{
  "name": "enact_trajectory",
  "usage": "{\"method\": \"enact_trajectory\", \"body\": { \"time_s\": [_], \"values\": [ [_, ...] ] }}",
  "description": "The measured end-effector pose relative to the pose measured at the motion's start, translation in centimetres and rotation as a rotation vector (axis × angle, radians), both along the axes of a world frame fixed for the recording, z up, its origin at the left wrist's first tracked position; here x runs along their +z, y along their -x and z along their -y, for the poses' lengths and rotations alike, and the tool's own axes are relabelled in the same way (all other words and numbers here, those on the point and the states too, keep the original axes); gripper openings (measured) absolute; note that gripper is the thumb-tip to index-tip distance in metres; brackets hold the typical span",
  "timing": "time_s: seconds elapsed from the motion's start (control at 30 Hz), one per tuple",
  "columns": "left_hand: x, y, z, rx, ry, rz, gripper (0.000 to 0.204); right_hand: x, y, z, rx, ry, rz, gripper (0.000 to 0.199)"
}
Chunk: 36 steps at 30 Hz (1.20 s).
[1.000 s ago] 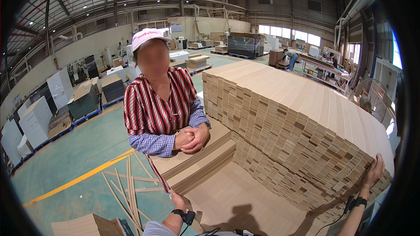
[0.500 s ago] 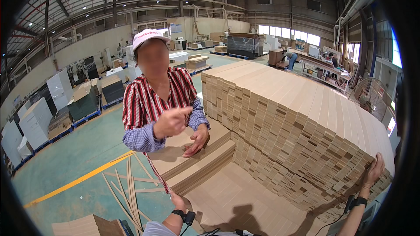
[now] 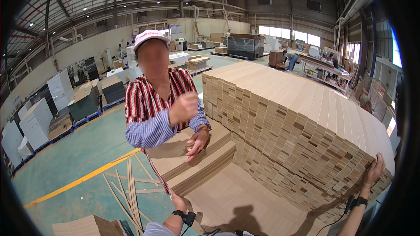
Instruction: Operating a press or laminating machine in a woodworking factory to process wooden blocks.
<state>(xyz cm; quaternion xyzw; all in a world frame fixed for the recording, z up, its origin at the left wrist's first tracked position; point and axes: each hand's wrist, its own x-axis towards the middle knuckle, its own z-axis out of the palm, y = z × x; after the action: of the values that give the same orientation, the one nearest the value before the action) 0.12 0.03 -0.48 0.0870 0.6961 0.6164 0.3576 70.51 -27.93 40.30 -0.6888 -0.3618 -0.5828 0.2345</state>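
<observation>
A tall stack of tan boards is seen filling the right half of the frame, and the right hand is laid open against its lower right corner, fingers spread on the board ends. The left hand, at the lower centre, is placed at the near edge of a lower pile of boards; whether it is closed on anything cannot be told. On that lower pile a hand of a co-worker in a striped shirt is rested, while the other is raised. Thin wooden strips are scattered on the green floor at lower left. White cabinets are ranged along the left edge.
</observation>
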Motion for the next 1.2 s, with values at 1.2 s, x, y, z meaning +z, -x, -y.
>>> {"method": "enact_trajectory", "body": {
  "time_s": [1.2],
  "values": [
    [-1.2, 0.5, -0.7, 0.028, 0.034, -0.009, 0.066, 0.3, 0.9, 0.0, 0.003, 0.004, -0.004, 0.03]
  ]
}}
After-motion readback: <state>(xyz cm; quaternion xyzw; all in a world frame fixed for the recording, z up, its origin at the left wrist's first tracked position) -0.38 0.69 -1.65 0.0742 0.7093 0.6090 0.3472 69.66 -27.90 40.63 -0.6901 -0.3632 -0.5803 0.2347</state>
